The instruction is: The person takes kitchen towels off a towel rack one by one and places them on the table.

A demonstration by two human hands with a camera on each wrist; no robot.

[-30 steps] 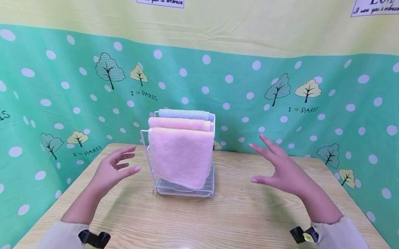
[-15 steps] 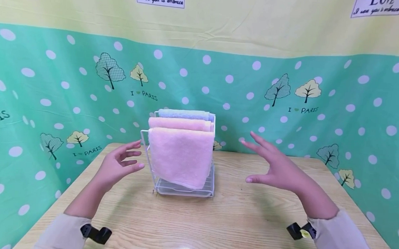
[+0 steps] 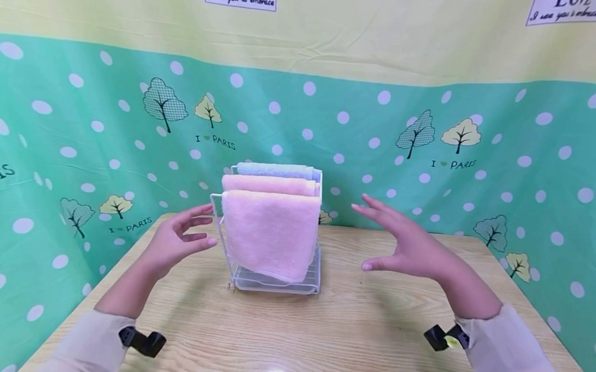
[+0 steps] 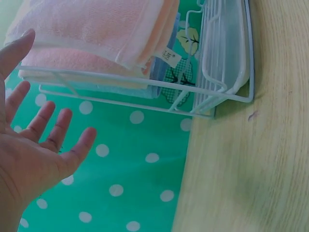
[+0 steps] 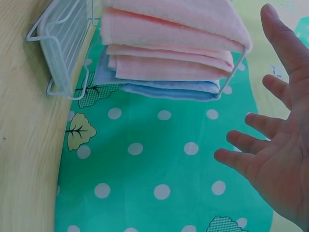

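Note:
A white wire rack (image 3: 224, 239) stands on the table with three towels draped over its bars. Foremost hangs a pink towel (image 3: 271, 235), behind it a second pink towel (image 3: 270, 185), and at the back a blue towel (image 3: 275, 170). My left hand (image 3: 178, 239) is raised close to the rack's left side, fingers spread and slightly bent; in the left wrist view it holds nothing. Farther off, to the right of the rack, my right hand (image 3: 410, 241) hovers with thumb and fingers apart, its palm toward the towels. The right wrist view shows a gap between it and the rack.
A pale tray (image 3: 268, 286) lies in the base of the rack. The wooden table (image 3: 341, 332) ends at a green dotted curtain (image 3: 360, 139) behind and on both sides. Each wrist wears a small black camera, like the right wrist's camera (image 3: 441, 337).
My left hand has moved right, up to the rack's side. The right hand has drifted left, nearer the towels. Rack and towels have stayed put.

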